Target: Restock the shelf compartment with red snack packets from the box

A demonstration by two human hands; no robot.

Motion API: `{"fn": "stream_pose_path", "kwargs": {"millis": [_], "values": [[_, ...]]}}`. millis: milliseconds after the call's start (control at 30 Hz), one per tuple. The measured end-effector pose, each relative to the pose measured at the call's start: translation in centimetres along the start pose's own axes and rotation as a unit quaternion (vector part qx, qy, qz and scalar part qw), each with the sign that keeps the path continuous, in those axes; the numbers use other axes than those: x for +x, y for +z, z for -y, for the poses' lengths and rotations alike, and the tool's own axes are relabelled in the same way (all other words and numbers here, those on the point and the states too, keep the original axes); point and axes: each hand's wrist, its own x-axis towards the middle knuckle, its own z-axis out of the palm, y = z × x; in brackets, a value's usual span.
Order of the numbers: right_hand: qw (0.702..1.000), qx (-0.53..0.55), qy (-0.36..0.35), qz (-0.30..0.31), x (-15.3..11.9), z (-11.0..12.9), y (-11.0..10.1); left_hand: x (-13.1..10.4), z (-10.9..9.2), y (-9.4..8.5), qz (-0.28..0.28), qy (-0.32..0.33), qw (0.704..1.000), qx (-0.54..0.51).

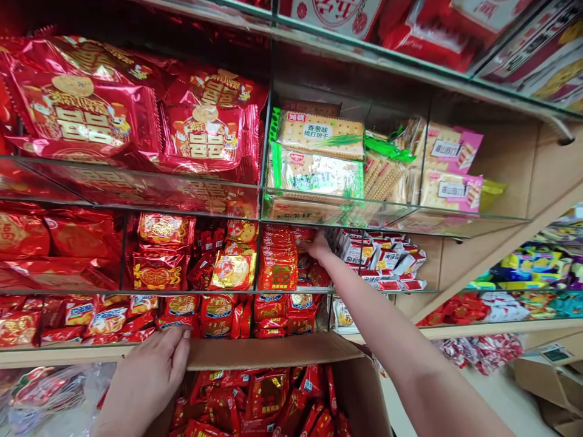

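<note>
My left hand (152,367) rests at the left back corner of an open cardboard box (273,352), its fingers bent together over the edge. Small red and gold snack packets (268,394) fill the box in a loose heap. My right arm reaches up into a shelf compartment, where my right hand (317,246) is among red packets (314,273). Its fingers are small and partly hidden there, so what they hold does not show. Just left of that hand, a neat stack of red packets (279,258) stands in the same compartment.
White and red packets (382,258) lie right of my right hand. A clear shelf front (392,212) runs above it, below green-edged cracker packs (319,170). Large red bags (86,115) fill the upper left. A slanted wooden panel (492,249) borders the right side.
</note>
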Motion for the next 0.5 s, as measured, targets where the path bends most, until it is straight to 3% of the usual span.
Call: {"fn": "stream_pose_path", "kwargs": {"millis": [233,500], "values": [[0.999,0.026,0.04,-0.021,-0.6,0.2,-0.1,-0.1,0.1,0.2,0.017,-0.002,1.0,-0.007],[0.999,-0.003,0.03,-0.029,-1.4,0.9,-0.3,0.1,-0.6,-0.7,0.02,-0.008,1.0,-0.013]]}}
